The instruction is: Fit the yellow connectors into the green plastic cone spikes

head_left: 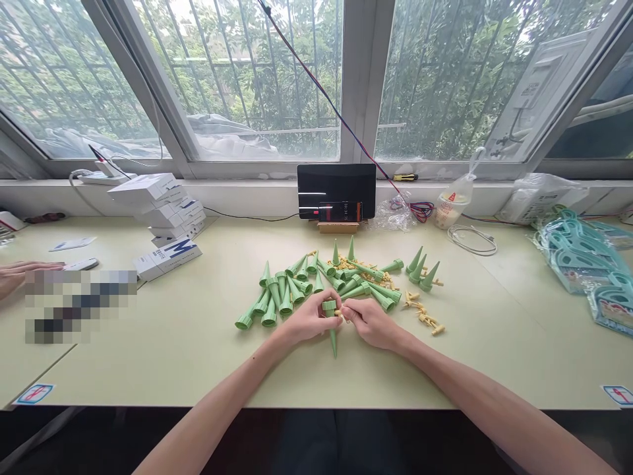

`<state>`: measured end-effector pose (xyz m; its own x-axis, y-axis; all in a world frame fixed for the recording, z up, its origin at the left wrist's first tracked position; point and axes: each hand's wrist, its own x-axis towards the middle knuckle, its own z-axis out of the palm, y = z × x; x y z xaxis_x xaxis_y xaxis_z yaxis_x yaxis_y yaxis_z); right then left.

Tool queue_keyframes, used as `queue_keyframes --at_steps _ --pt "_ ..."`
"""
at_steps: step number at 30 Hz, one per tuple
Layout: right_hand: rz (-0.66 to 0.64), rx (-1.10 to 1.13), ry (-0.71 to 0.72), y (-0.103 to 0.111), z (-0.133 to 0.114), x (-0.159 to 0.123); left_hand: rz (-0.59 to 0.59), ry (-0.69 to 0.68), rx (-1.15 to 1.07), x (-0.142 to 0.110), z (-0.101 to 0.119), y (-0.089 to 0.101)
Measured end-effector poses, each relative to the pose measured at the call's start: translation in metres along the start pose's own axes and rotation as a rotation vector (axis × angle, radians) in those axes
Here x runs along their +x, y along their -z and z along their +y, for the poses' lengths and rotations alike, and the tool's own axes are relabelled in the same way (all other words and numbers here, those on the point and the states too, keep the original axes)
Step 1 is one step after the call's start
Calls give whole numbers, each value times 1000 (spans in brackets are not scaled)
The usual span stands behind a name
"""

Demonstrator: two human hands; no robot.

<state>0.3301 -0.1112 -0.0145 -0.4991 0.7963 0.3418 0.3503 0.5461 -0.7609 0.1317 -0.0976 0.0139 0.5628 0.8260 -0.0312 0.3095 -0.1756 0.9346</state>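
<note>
My left hand is closed round a green plastic cone spike whose tip points toward me. My right hand pinches a small yellow plastic piece against the spike's wide end. Just beyond my hands lies a heap of several green cone spikes, mixed with small yellow pieces. Three green spikes stand upright to the right of the heap. More loose yellow pieces lie right of my right hand.
A stack of white boxes stands at the back left. A dark tablet with a phone leans at the window sill. Teal packaged items lie at the right. Another person's hand rests at the left edge.
</note>
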Motion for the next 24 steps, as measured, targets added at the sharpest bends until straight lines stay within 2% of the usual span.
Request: queue_keyframes --at_steps 8,14,24 --pt "14 30 -16 -1 -2 0 -1 29 1 0 2 0" --pt "52 57 -47 -2 -2 1 -24 62 -106 0 -1 1" --pt "50 50 -40 -2 -2 1 -18 52 -120 0 1 1"
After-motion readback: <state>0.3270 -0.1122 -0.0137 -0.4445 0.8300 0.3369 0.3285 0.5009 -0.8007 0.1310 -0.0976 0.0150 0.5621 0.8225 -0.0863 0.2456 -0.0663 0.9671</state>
